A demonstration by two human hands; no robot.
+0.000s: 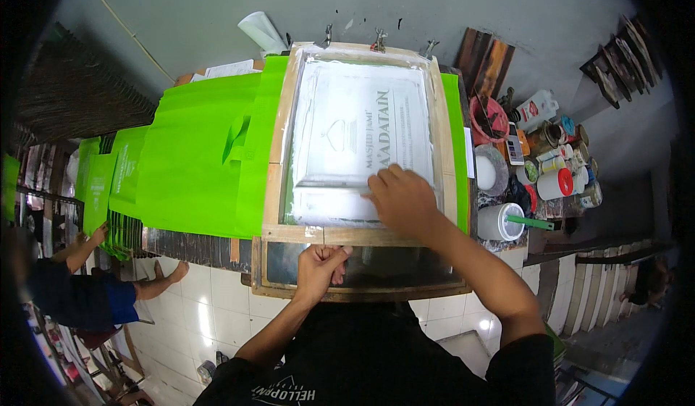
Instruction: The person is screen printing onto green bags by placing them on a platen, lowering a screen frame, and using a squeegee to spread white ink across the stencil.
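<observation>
A wooden-framed printing screen [271,189] lies before me, its mesh [333,102] smeared with white ink around a lettered design and a building outline. Over the near part of the mesh is my right hand [402,199], its fingers curled closed; whatever they grip is hidden beneath them. A straight ridge in the white ink runs left from its fingertips. My left hand [322,272] is closed with the thumb pressed on the fingers, close to the screen's near rail and over a dark panel [391,261]. Whether it holds anything is hidden. Bright green bags [195,152] lie to the left.
Metal clamps [378,40] stand at the screen's far edge. On the right are a white tub [499,221] with a green-handled tool [530,223], a pink basin [489,120], a white jug [537,109] and several jars. Another person [79,290] handles green bags at far left.
</observation>
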